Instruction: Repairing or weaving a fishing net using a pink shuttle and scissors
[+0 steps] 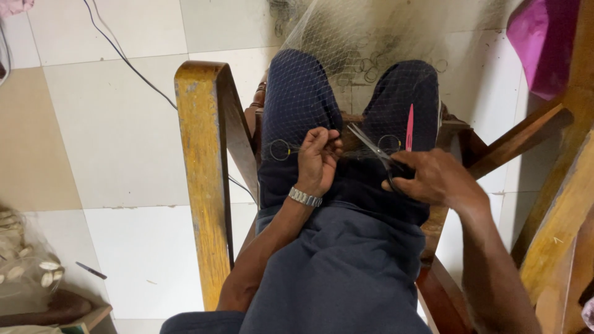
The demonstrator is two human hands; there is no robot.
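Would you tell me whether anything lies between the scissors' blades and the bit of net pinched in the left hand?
Nothing visible does. The scissors in the right hand point open-bladed at the net pinched by the left hand; only a short gap over the lap separates them.

The net (346,74) over my knees is fine, pale thread, almost transparent. My scissors (371,148) are bright, smooth metal. My trousers (334,260) are dark, matt cloth. The chair arm (201,173) is worn wood with rough yellow paint. My watch band (305,197) is shiny metal. The floor (111,136) is glossy tile.
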